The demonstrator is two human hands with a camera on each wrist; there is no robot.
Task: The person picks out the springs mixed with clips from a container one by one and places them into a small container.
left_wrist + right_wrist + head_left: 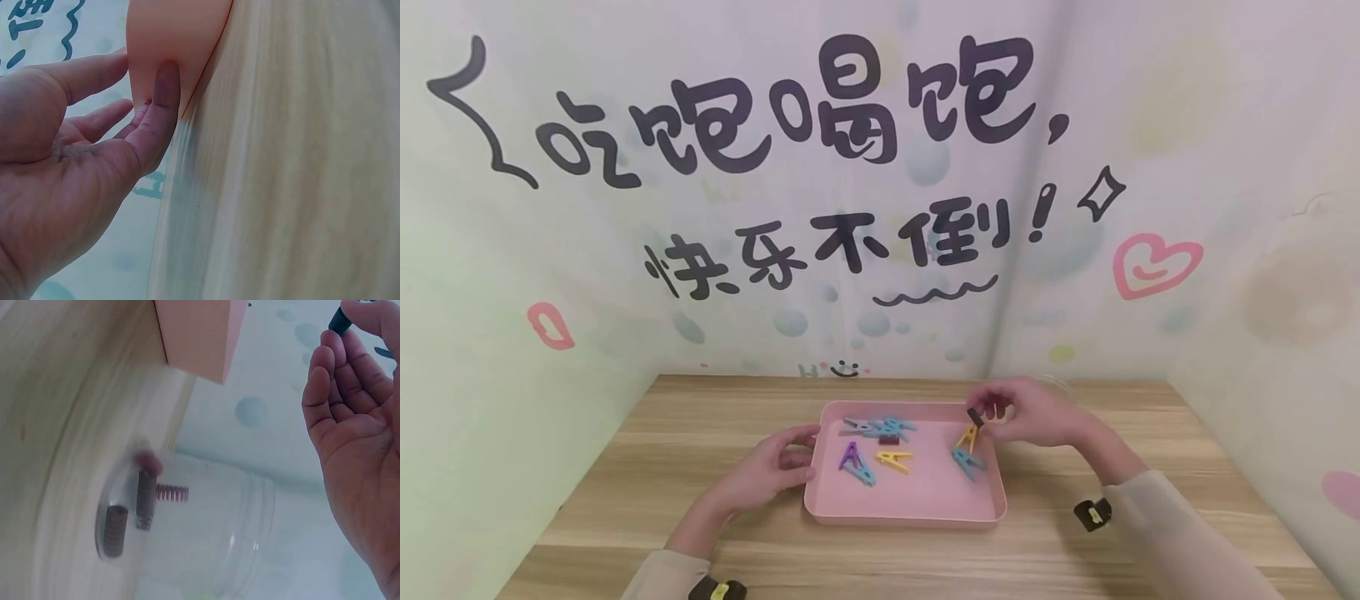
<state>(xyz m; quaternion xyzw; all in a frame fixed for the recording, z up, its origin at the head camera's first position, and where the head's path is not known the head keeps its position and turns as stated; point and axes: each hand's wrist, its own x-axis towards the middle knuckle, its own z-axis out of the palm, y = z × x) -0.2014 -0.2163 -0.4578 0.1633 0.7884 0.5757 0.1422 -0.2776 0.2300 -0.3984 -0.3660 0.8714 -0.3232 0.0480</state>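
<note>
A pink tray (925, 520) lies on the wooden table. My left hand (775, 467) touches the outside of its left wall; in the left wrist view the fingers (166, 87) lie against that wall. Over the tray's far right corner, my right hand (1030, 412) pinches a small dark ribbed cylinder (340, 322) between thumb and fingertips. Just below it are a yellow clothespin (968, 437) and a blue clothespin (967, 462). Further left in the tray lie a purple clothespin (850, 455), another yellow clothespin (893, 459), several blue ones and a dark block (889, 439).
Behind the right hand stands a clear jar (212, 525), mostly hidden in the head view. It holds a few dark ribbed pieces (115, 531) and a reddish one. A printed white wall sheet (850, 333) closes off the table's back and sides.
</note>
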